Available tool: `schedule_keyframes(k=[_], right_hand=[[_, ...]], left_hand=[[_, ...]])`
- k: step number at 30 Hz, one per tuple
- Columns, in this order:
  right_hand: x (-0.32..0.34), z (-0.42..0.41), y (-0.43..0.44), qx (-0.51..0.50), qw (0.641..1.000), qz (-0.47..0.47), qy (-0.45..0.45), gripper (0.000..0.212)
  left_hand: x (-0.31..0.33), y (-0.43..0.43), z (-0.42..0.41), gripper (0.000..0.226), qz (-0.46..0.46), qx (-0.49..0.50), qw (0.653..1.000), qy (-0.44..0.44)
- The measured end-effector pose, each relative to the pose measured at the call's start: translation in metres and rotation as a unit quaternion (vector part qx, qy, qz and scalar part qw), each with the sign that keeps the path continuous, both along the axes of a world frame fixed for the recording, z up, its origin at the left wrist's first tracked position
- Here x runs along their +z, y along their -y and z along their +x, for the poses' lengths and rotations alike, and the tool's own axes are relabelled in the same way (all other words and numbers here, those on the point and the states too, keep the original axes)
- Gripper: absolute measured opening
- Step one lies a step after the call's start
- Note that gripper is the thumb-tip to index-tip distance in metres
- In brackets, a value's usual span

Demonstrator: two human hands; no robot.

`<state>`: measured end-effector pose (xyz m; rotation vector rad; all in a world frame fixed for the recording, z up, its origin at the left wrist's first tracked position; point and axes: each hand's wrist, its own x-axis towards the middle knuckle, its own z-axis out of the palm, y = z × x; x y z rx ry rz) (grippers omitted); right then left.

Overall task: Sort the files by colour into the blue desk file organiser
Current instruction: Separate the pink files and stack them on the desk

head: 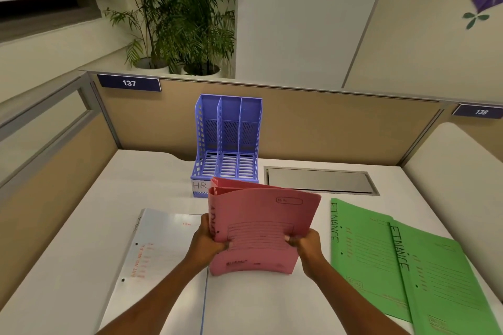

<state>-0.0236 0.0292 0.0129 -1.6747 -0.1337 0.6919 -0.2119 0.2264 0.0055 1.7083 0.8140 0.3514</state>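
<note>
Pink card bows between my palms. My left hand [206, 239] curls round the spine edge, and my right hand [304, 246] pinches the opposite edge, thumb in front, the other fingers hidden behind. The pink files [258, 226] stand upright between my fingers, their lower edge at the desk [81, 226]; touching or just off it, I can't tell.

Doing this well, I reckon: ease the squeeze so the card flattens, square the edges, then carry them forward into one slot of the blue organiser [227, 144], straight beyond my fingertips.

Counting now:
- Pink files: two, as far as I can make out.
- Green files [362, 247]: two, flat and overlapping, right of my right fingers.
- White file [163, 247]: one, left of my left fingers.
- Organiser slots: three, all empty.
</note>
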Motion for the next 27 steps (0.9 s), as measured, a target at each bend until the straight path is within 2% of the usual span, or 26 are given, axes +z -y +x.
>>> schedule_keyframes(k=[7,13,21,27], right_hand=[[0.005,0.007,0.002,-0.019,0.999,0.022,-0.017,0.034],[-0.004,0.011,0.007,-0.064,0.998,0.003,-0.003,0.023],[-0.027,0.007,0.018,-0.022,0.999,-0.044,-0.008,0.034],[-0.036,0.005,0.024,0.027,0.996,-0.079,-0.038,0.033]], left_hand=[[0.004,-0.001,0.006,0.083,0.02,-0.003,0.999,-0.043],[-0.005,0.005,0.005,0.078,-0.023,0.036,0.996,-0.072],[-0.024,0.025,0.001,0.054,-0.025,0.011,0.991,-0.131],[-0.04,0.039,-0.002,0.055,-0.081,-0.007,0.983,-0.163]])
